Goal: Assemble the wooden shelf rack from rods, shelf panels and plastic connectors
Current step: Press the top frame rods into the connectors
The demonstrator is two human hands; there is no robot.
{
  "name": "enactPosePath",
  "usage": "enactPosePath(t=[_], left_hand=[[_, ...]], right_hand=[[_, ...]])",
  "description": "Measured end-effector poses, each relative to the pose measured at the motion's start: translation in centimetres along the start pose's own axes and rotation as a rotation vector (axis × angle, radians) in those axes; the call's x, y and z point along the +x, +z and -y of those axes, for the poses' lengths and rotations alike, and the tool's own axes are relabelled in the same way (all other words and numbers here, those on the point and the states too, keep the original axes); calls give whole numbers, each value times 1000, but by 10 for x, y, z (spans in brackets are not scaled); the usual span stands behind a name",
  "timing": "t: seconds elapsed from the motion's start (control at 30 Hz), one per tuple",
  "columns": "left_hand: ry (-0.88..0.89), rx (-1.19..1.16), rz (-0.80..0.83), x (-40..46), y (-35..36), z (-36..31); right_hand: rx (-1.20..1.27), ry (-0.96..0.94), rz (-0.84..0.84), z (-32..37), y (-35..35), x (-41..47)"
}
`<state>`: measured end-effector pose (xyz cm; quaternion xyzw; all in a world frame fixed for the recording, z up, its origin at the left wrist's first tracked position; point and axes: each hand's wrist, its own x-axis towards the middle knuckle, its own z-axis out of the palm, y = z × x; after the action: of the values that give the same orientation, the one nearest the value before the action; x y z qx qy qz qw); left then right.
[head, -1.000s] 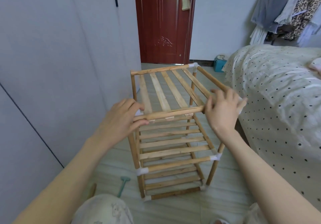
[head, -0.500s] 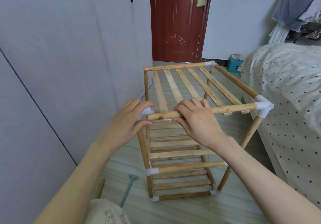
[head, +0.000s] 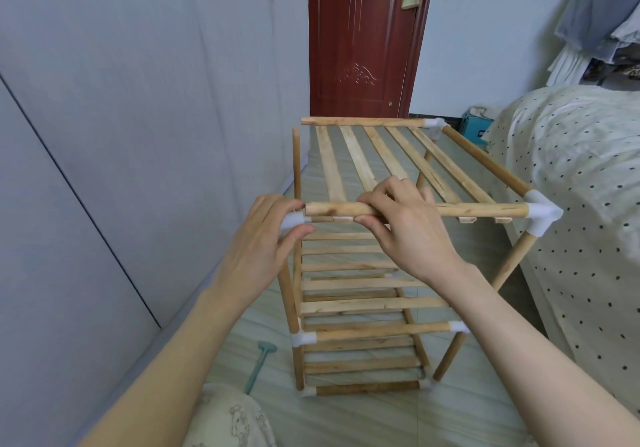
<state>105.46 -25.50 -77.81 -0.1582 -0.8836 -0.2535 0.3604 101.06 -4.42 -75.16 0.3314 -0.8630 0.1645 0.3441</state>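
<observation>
**Wooden shelf rack, top tier, near-left corner unjoined**

Left hand (head: 266, 238): reaches in from the lower left, palm turned toward the rack; thumb and fingers curled round a white plastic connector (head: 292, 222) at the near-left corner, pinching it.

Right hand (head: 401, 224): crosses in from the lower right, back of the hand up; fingers curled over the near front rod (head: 485, 210), thumb beneath it, grasping the rod close to its left end.

Front rod: pale wood, roughly level; its right end sits in a white corner connector (head: 540, 216); its left end lies just beside the connector in the left hand, whether seated in it cannot be told.

Shelf rack (head: 360, 290): stands upright on the pale tiled floor (head: 346, 419), between the grey cabinet wall (head: 121, 134) on the left and the dotted bed cover (head: 588, 204) on the right. Top shelf panel (head: 377, 159) of lengthwise slats; slatted tiers below, white connectors at the lower joints. Far-left upright rod (head: 296, 159) ends bare, apart from the far top rod (head: 360, 121).

Also present: green long-handled tool (head: 259, 363) on the floor near the rack's near-left foot; red-brown door (head: 363, 37) behind.
</observation>
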Motion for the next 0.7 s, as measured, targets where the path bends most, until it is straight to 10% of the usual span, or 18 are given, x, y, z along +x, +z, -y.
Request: enactPosePath(t=[0.7], left_hand=[[-28, -45, -20, -1, 0, -6]], right_hand=[[9, -15, 28, 2, -1, -7]])
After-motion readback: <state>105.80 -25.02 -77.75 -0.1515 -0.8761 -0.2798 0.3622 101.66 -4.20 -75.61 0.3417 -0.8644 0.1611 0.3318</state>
